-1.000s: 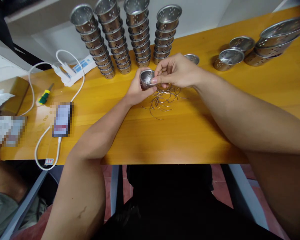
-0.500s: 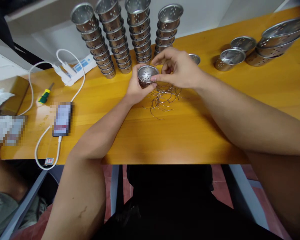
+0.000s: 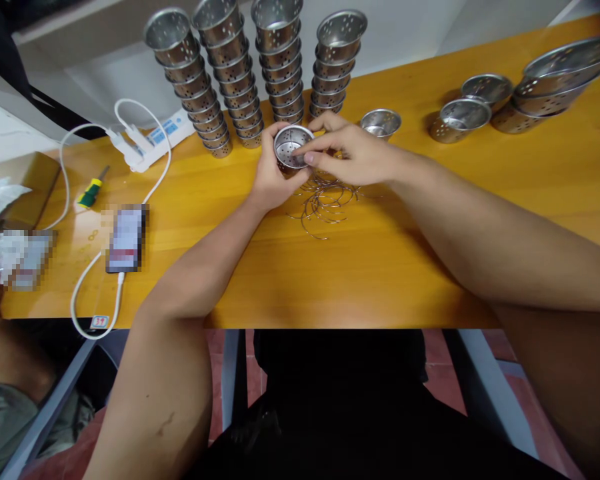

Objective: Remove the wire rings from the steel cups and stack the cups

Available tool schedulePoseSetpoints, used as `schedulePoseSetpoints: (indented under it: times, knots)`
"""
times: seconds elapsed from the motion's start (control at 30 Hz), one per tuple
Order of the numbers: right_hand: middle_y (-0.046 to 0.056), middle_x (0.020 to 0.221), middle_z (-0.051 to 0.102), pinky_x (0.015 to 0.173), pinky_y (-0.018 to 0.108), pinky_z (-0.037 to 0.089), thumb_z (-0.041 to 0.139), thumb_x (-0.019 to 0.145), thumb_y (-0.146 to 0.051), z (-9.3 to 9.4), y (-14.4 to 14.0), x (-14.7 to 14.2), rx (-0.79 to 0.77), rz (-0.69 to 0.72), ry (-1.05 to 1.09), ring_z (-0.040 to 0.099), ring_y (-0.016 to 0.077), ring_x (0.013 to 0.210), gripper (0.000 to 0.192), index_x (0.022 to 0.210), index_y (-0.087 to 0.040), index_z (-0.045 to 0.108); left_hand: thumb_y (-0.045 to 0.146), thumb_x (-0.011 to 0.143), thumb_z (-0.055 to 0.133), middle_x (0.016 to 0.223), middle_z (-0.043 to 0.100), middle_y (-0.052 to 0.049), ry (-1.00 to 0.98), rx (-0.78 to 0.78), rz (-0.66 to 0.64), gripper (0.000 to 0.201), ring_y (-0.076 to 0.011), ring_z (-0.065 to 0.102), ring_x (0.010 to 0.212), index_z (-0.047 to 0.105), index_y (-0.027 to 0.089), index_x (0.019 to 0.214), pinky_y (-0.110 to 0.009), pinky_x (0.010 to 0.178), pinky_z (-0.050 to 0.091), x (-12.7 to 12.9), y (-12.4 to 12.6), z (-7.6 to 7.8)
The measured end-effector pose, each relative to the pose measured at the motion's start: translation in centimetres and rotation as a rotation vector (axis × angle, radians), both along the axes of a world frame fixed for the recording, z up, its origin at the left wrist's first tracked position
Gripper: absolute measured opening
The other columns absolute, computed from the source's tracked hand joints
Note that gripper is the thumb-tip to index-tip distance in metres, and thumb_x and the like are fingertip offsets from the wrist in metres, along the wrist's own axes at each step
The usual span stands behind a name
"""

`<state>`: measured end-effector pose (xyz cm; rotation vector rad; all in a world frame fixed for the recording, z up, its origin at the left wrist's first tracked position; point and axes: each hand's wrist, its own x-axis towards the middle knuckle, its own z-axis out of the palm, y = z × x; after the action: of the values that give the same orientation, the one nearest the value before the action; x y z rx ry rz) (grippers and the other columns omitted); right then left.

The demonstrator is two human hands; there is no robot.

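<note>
A yellow wooden table (image 3: 380, 267) is carrying four stacks of holed metal cups (image 3: 260, 73) along its far edge. A loose cup (image 3: 380, 123) is sitting beside them, with more cups and bowls (image 3: 510, 100) resting at the far right. Wire rings (image 3: 325, 200) are lying tangled mid-table. At the left, a power strip (image 3: 147, 141), a screwdriver (image 3: 90, 193), a phone (image 3: 125, 239) and a white cable (image 3: 83, 293) are lying.
</note>
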<state>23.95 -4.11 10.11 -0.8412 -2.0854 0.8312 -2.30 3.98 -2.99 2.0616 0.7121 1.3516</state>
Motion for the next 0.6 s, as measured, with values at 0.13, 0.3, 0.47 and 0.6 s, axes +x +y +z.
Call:
schedulePoseSetpoints:
  times: [0.13,0.3,0.47,0.6]
  knots:
    - [0.013,0.156,0.079,0.135,0.072,0.066,0.102,0.106,-0.078,-0.9,0.4,0.2,0.014,0.007,-0.029,0.075,0.0476,0.148,0.044,0.127,-0.040,0.101,0.066,0.107,0.098,0.176,0.063,-0.016,0.011,0.030,-0.010,0.107,-0.0371,0.069,0.167,0.039,0.033,0.190,-0.062,0.156,0.050,0.0,-0.6,0.6]
    - [0.014,0.164,0.078,0.141,0.072,0.065,0.113,0.097,-0.077,-0.9,0.0,0.0,0.110,-0.022,-0.029,0.069,0.0524,0.162,0.068,0.150,-0.040,0.093,0.088,0.109,0.088,0.178,0.060,-0.016,0.085,0.094,-0.053,0.112,-0.0386,0.070,0.168,0.038,0.032,0.192,-0.064,0.152,0.054,0.2,-1.9,2.0]
    - [0.010,0.164,0.081,0.139,0.066,0.068,0.124,0.087,-0.062,0.3,-0.6,-0.3,0.088,-0.063,-0.067,0.064,0.0519,0.168,0.099,0.172,-0.045,0.077,0.094,0.103,0.095,0.178,0.061,-0.017,0.089,0.055,-0.076,0.124,-0.0411,0.069,0.172,0.035,0.030,0.191,-0.064,0.152,0.053,0.7,-2.1,2.0]
    - [0.019,0.179,0.071,0.148,0.066,0.059,0.126,0.085,-0.020,3.9,-0.1,2.6,0.135,-0.225,-0.346,0.070,0.0538,0.165,0.098,0.171,-0.034,0.080,0.090,0.104,0.096,0.188,0.054,-0.021,0.128,0.009,-0.106,0.126,-0.0408,0.068,0.169,0.031,0.033,0.196,-0.061,0.141,0.061,0.7,-1.7,1.0]
